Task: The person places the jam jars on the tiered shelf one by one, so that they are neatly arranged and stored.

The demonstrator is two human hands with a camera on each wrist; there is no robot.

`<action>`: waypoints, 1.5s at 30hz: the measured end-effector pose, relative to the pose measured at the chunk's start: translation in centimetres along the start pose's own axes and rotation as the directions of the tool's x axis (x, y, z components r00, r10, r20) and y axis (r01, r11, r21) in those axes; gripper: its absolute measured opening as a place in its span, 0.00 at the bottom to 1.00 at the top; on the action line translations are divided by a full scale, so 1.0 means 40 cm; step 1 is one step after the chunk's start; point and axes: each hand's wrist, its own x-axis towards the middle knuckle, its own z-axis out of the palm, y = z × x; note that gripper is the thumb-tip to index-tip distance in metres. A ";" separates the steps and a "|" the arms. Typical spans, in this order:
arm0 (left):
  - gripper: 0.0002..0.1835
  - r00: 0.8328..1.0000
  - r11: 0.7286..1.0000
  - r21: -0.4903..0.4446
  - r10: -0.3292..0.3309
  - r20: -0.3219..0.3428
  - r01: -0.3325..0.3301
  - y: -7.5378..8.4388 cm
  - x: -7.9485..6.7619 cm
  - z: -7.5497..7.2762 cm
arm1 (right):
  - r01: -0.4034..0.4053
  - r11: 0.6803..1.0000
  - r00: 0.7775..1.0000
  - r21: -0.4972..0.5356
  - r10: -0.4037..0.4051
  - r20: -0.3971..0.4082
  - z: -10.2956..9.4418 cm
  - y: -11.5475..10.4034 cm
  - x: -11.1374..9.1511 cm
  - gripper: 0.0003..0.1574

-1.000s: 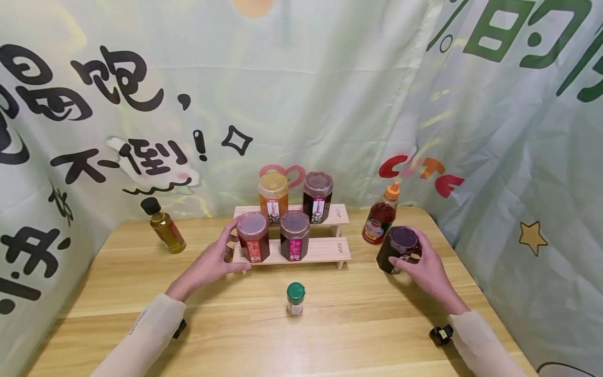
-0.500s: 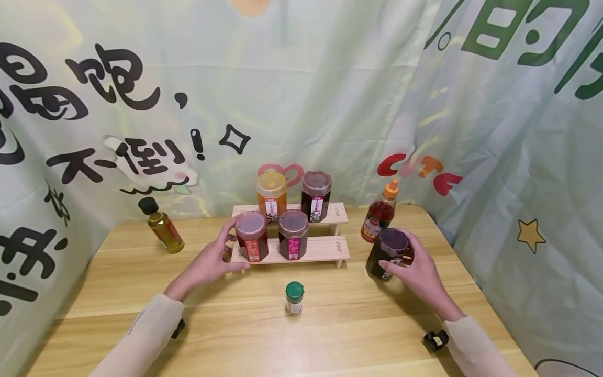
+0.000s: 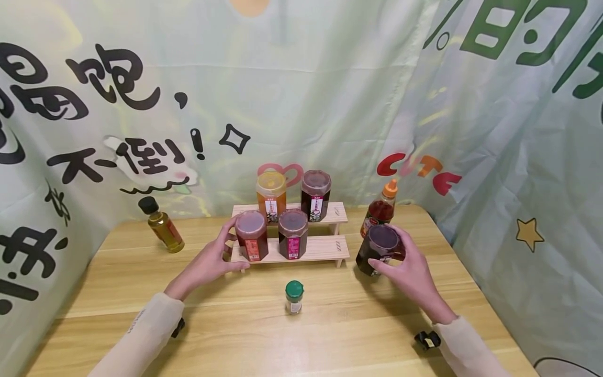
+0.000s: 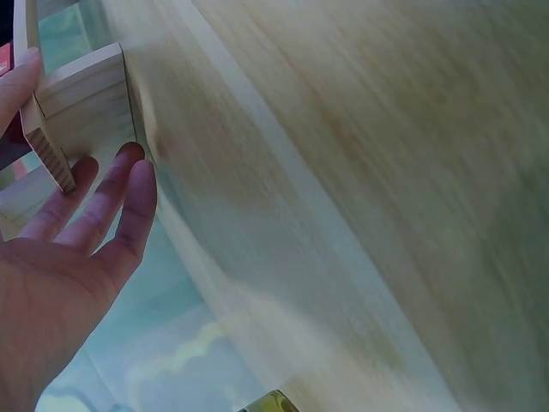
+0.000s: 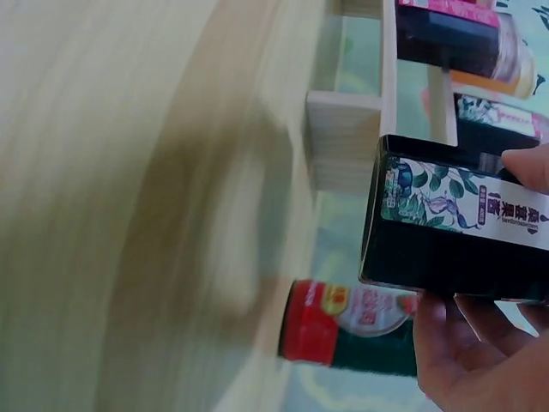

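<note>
A dark hexagonal jar [image 3: 372, 254] with a floral label is gripped by my right hand [image 3: 407, 269], thumb on the near side and fingers round the back. In the right wrist view the jar's base [image 5: 376, 210] is off the table and tilted. My left hand [image 3: 216, 256] holds the left end of the two-tier wooden rack [image 3: 325, 250], thumb along the lower board's front edge. Its index finger is beside the reddish jar [image 3: 252, 235]; in the left wrist view other fingers reach under the board end [image 4: 51, 146]. Another dark jar [image 3: 293, 234] stands on the lower tier.
On the upper tier stand an amber jar [image 3: 271, 196] and a dark jar [image 3: 316, 195]. A red sauce bottle [image 3: 379, 209] with an orange cap is just behind the held jar. A green-capped shaker [image 3: 294, 297] stands in front; an oil bottle [image 3: 162, 226] is at left.
My right hand has carried the dark jar leftward, toward the rack, so it now overlaps the sauce bottle in view. The left hand has stayed at the rack's left end.
</note>
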 end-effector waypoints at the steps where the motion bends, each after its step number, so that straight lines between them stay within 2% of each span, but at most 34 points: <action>1: 0.68 1.000 1.000 -0.001 0.001 -0.001 -0.001 0.000 0.000 0.000 | 0.003 1.000 1.000 0.002 -0.003 -0.005 0.002 -0.006 0.001 0.58; 18: 0.68 1.000 0.999 -0.031 0.018 0.001 -0.018 -0.002 0.002 0.002 | 0.015 1.000 1.000 0.020 -0.016 0.001 0.072 -0.086 0.028 0.60; 34: 0.68 1.000 0.999 -0.036 0.012 0.001 -0.012 -0.007 0.002 0.002 | 0.021 0.998 1.000 0.066 -0.021 0.001 0.150 -0.101 0.060 0.59; 45: 0.67 1.000 0.999 -0.047 0.006 -0.002 -0.006 -0.005 0.003 0.003 | 0.011 0.996 1.000 0.086 -0.013 0.025 0.179 -0.113 0.075 0.60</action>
